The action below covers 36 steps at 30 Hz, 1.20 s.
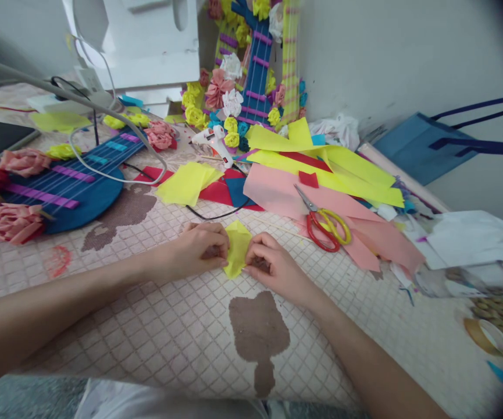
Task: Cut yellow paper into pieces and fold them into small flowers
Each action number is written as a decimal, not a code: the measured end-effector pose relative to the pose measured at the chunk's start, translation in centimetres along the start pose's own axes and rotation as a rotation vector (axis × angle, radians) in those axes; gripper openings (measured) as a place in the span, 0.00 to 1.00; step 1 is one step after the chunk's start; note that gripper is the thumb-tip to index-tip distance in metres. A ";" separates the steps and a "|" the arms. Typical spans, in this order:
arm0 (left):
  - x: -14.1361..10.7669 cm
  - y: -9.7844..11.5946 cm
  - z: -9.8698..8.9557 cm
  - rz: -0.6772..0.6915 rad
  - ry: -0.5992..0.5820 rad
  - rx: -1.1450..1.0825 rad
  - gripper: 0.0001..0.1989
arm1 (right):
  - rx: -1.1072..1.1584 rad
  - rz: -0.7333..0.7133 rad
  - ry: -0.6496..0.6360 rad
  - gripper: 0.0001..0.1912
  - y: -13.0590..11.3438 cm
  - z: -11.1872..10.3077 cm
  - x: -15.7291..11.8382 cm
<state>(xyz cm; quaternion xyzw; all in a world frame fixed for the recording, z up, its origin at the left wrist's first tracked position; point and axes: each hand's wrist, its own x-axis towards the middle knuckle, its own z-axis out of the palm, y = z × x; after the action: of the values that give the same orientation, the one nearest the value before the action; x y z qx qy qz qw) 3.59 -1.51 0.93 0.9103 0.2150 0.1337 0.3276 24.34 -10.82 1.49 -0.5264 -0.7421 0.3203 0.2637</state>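
Note:
Between my two hands is a small piece of yellow crepe paper (237,249), creased and held just above the patterned tablecloth (181,331). My left hand (203,247) pinches its left edge with curled fingers. On the other side, my right hand (273,262) grips the right edge between thumb and fingertips. Beyond my left hand lies a stack of yellow paper squares (188,183) on red paper (220,195). Scissors with red and yellow handles (323,224) rest, blades partly apart, on pink paper sheets (277,192) to the right of my right hand.
A white glue gun (214,142) stands behind the papers. On the left lies a blue paper guitar (85,198) with pink paper flowers (18,221), a white cable (120,179) looping over it. More decorated guitars (257,70) lean at the back. A tape roll (489,336) sits far right.

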 end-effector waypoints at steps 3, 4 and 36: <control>0.0 -0.2 -0.1 0.033 -0.005 -0.043 0.06 | 0.016 -0.001 0.001 0.04 0.1 0.0 0.1; 0.0 -0.2 -0.2 0.043 -0.005 -0.055 0.05 | 0.026 -0.007 -0.003 0.04 0.2 0.0 0.1; -0.3 1.5 1.5 -0.099 0.106 0.244 0.06 | -0.084 0.028 0.136 0.07 -0.1 1.4 0.1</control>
<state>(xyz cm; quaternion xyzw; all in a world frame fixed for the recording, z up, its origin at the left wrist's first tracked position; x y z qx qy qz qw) 4.33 -3.55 0.78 0.9232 0.2913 0.1382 0.2091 23.23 -11.02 0.66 -0.5680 -0.7278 0.2561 0.2865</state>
